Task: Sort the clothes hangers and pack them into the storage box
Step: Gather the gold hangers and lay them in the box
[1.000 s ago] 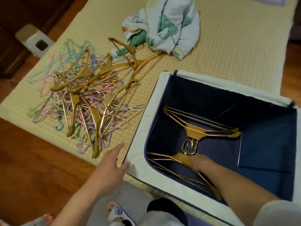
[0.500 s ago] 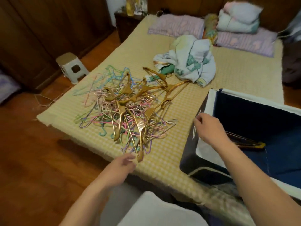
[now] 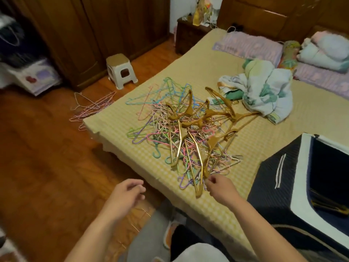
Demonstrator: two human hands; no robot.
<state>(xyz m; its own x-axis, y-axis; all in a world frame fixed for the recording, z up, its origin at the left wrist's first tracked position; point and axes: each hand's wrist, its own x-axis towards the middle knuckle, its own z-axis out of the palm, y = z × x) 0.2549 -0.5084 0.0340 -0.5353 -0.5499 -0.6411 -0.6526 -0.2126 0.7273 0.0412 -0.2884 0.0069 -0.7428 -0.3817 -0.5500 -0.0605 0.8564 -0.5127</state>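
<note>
A few pink wire hangers [image 3: 90, 106] are lying on the wooden floor [image 3: 47, 167], just beside the bed corner, with a white stool [image 3: 120, 71] standing behind them. The left hand [image 3: 125, 194] is hovering over the floor beside the bed edge, fingers loosely curled and holding nothing. On the yellow checked bed [image 3: 273, 140] a tangled pile of hangers [image 3: 188, 133] is sitting — thin coloured wire ones underneath, gold hangers [image 3: 190, 118] lying across the top. The right hand [image 3: 220, 188] is reaching to the pile's near edge, fingers curled at the end of a gold hanger; whether it is actually pinching it I cannot tell. Behind the pile a crumpled blanket [image 3: 264, 95] is lying. At the far right the dark blue storage box [image 3: 294, 188] is standing open on the bed — gold hangers are showing inside it.
</note>
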